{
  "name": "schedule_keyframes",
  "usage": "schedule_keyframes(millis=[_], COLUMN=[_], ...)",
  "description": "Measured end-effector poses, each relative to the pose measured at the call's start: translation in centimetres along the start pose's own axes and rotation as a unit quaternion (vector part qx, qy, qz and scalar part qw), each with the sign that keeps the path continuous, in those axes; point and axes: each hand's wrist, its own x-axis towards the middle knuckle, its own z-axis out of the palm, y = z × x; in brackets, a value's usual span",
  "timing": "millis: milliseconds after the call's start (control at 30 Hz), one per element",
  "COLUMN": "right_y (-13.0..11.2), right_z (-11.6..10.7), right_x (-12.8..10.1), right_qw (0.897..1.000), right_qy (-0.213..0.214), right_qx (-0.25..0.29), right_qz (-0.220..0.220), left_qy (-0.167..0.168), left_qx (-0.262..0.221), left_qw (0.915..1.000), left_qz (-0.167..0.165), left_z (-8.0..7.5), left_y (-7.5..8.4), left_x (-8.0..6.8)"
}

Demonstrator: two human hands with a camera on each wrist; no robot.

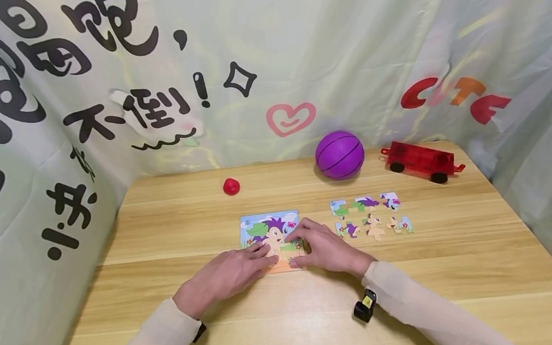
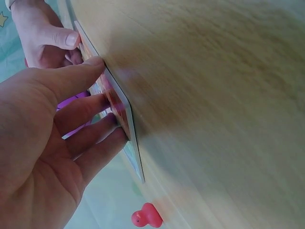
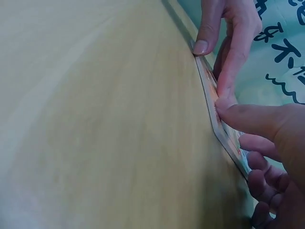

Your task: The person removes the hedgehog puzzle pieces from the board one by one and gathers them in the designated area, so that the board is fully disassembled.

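Observation:
A jigsaw board (image 1: pixel 249 222) with a purple-haired hedgehog picture lies flat on the table in the head view. My left hand (image 1: pixel 230 272) rests over its lower left, fingers fairly straight and touching the picture. In the left wrist view the left thumb (image 2: pixel 95 64) lies at the board's near edge. Over the lower right is my right hand (image 1: pixel 324 247), thumb and forefinger curved around a green, grassy puzzle piece (image 1: pixel 290 249). The right wrist view has the right thumb (image 3: pixel 233 113) pressed down near the board's edge. Several loose puzzle pieces (image 1: pixel 373 229) lie right of the board.
A small red rubber duck (image 1: pixel 231 187) sits behind the board. Farther back are a purple ball (image 1: pixel 339 155) and a red toy wagon (image 1: pixel 420 160) with black wheels. Printed curtains (image 1: pixel 233 132) hang around the wooden table (image 1: pixel 181 213).

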Motion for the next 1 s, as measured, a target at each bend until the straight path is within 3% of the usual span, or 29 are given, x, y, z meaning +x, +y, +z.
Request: schedule_keyframes(millis=[400, 1000], right_y=[0.0, 0.0], right_z=[-0.2, -0.2], right_x=[0.8, 0.3], right_qw=[0.999, 0.988], right_qy=[-0.03, -0.04], right_qx=[0.04, 0.14], right_qz=[0.003, -0.048], left_qy=[-0.001, -0.002], left_qx=[-0.01, -0.01], left_qw=[0.9999, 0.9999], left_qz=[-0.004, -0.006], left_z=[0.1, 0.1], left_y=[-0.1, 0.0], left_x=[0.0, 0.1])
